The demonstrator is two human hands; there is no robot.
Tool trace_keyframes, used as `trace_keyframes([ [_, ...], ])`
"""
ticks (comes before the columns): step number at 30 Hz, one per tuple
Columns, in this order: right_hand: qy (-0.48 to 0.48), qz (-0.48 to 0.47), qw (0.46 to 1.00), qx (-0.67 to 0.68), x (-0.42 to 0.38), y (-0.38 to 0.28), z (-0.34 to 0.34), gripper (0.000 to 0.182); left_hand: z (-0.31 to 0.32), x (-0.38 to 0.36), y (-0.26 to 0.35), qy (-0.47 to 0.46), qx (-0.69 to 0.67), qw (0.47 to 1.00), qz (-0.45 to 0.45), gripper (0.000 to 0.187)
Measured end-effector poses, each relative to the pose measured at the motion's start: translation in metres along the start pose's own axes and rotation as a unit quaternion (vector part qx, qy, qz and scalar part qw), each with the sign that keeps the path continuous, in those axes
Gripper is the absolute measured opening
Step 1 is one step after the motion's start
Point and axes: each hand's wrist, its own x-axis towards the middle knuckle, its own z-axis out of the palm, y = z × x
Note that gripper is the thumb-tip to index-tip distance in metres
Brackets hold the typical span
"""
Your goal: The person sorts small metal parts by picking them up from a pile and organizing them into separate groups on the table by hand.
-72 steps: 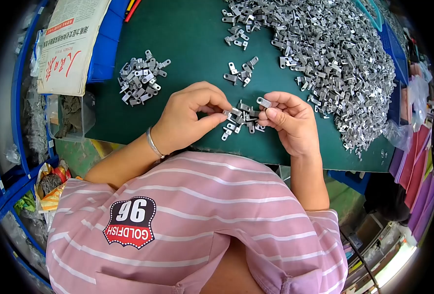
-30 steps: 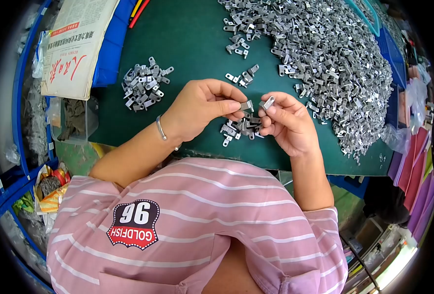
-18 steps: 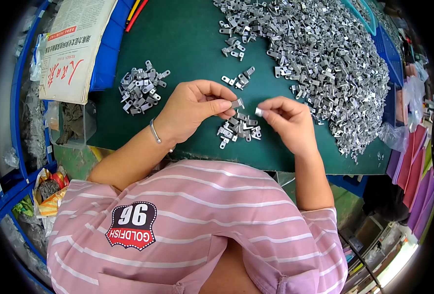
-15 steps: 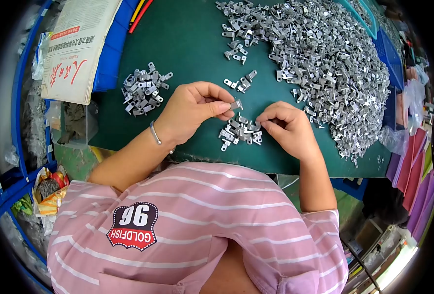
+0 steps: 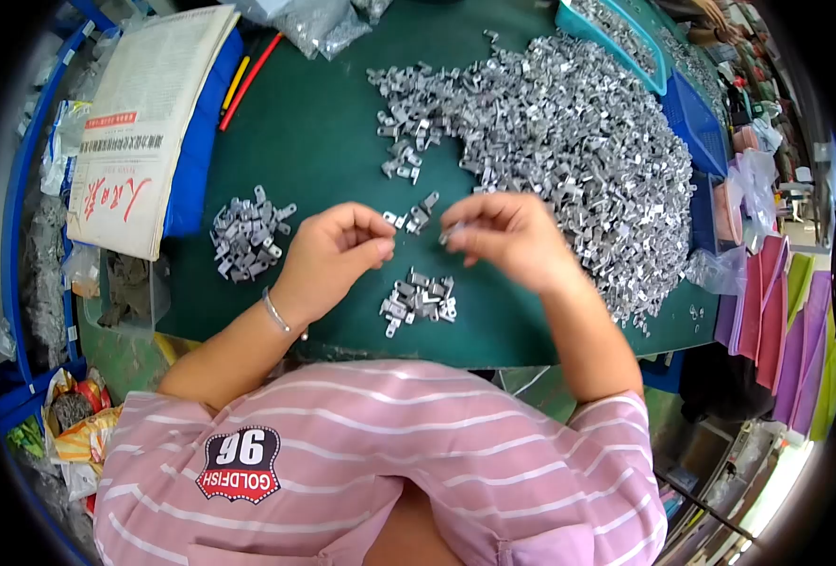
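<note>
My left hand (image 5: 340,253), with a bangle (image 5: 274,309) at its wrist, has thumb and fingers pressed together; whether anything is between them is hidden. Opposite it, my right hand (image 5: 510,238) pinches a small metal bracket (image 5: 451,232) at the fingertips. Just beyond the hands lie a few loose brackets (image 5: 422,215). A small heap of brackets (image 5: 420,298) sits nearer my body, below both hands and apart from them. Left of my left hand is another small heap of brackets (image 5: 248,234).
A large pile of brackets (image 5: 569,141) covers the right of the green table (image 5: 314,123). Behind it stand a teal basket (image 5: 658,71) and a blue crate (image 5: 696,123). Newspapers (image 5: 121,151) rest on a blue bin at left, near red and yellow pens (image 5: 248,83). A clear bag (image 5: 319,24) lies at the back.
My hands have moved apart from the near heap, the right one up and forward. The bracket seen in my left fingertips no longer shows there. The whole view has shifted.
</note>
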Motion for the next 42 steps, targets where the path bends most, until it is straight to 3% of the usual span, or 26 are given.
trace_keyframes([
  [3, 0.076, -0.038, 0.996, 0.024, -0.003, -0.014, -0.003, 0.013, 0.013, -0.001, 0.001, -0.009, -0.051, 0.998, 0.028, 0.018],
  [6, 0.034, -0.066, 0.997, -0.038, -0.009, -0.010, 0.016, 0.015, 0.029, -0.002, 0.002, -0.031, -0.116, 0.993, 0.011, 0.023],
  [7, 0.002, -0.029, 0.997, 0.068, -0.012, -0.012, 0.025, 0.015, 0.032, 0.001, 0.003, -0.055, -0.163, 0.985, -0.006, 0.024],
  [13, 0.029, -0.008, 0.997, 0.078, -0.003, -0.013, -0.012, 0.012, 0.022, 0.003, -0.002, -0.009, -0.103, 0.995, -0.007, 0.021],
  [15, 0.114, 0.014, 0.990, 0.082, 0.010, -0.035, -0.047, 0.012, 0.019, 0.002, 0.000, 0.002, -0.085, 0.996, -0.002, 0.019],
  [17, 0.165, -0.129, 0.961, 0.178, 0.033, -0.050, -0.107, 0.016, 0.019, 0.000, 0.002, 0.012, -0.081, 0.997, -0.010, 0.015],
  [19, 0.320, -0.276, 0.872, 0.249, 0.053, -0.080, -0.140, 0.020, 0.018, -0.002, 0.002, 0.014, -0.077, 0.997, -0.007, 0.013],
  [21, 0.376, -0.209, 0.849, 0.307, 0.061, -0.087, -0.171, 0.023, 0.017, -0.004, 0.002, 0.025, -0.094, 0.995, -0.013, 0.012],
  [22, 0.388, -0.173, 0.865, 0.266, 0.060, -0.082, -0.171, 0.022, 0.016, -0.005, 0.003, 0.026, -0.092, 0.995, -0.015, 0.012],
  [23, 0.388, -0.168, 0.866, 0.269, 0.057, -0.073, -0.168, 0.022, 0.014, -0.005, 0.004, 0.033, -0.077, 0.996, -0.011, 0.012],
  [26, 0.284, -0.140, 0.946, 0.065, 0.032, -0.054, -0.113, 0.019, 0.006, -0.007, 0.000, 0.041, -0.053, 0.998, 0.005, 0.011],
  [27, 0.277, -0.115, 0.951, 0.077, 0.022, -0.048, -0.096, 0.019, 0.003, -0.007, 0.000, 0.041, -0.049, 0.998, 0.011, 0.011],
  [28, 0.210, -0.092, 0.973, -0.037, 0.011, -0.041, -0.078, 0.016, 0.001, -0.007, -0.001, 0.048, -0.035, 0.998, 0.009, 0.011],
  [29, 0.134, -0.078, 0.977, -0.148, 0.000, -0.032, -0.063, 0.013, -0.001, -0.006, -0.001, 0.054, -0.021, 0.998, 0.011, 0.011],
  [31, 0.045, -0.065, 0.969, -0.236, -0.020, -0.016, -0.033, 0.010, -0.003, -0.008, 0.000, 0.062, -0.028, 0.998, -0.004, 0.011],
  [32, 0.005, -0.149, 0.937, -0.317, -0.023, -0.005, -0.024, 0.013, -0.004, -0.008, 0.000, 0.059, -0.037, 0.998, 0.002, 0.012],
  [35, -0.008, -0.166, 0.927, -0.336, -0.033, 0.016, 0.009, 0.013, -0.001, -0.008, -0.002, 0.049, -0.037, 0.998, -0.005, 0.012],
  [37, 0.022, -0.098, 0.945, -0.310, -0.036, 0.031, 0.024, 0.014, 0.003, -0.008, -0.003, 0.043, -0.039, 0.998, -0.012, 0.012],
  [39, 0.044, -0.098, 0.946, -0.305, -0.037, 0.038, 0.027, 0.016, 0.007, -0.010, -0.002, 0.029, -0.041, 0.999, -0.020, 0.013],
  [42, 0.111, -0.072, 0.971, -0.197, -0.038, 0.048, 0.024, 0.014, 0.010, -0.011, -0.003, 0.005, -0.033, 0.999, -0.027, 0.014],
])
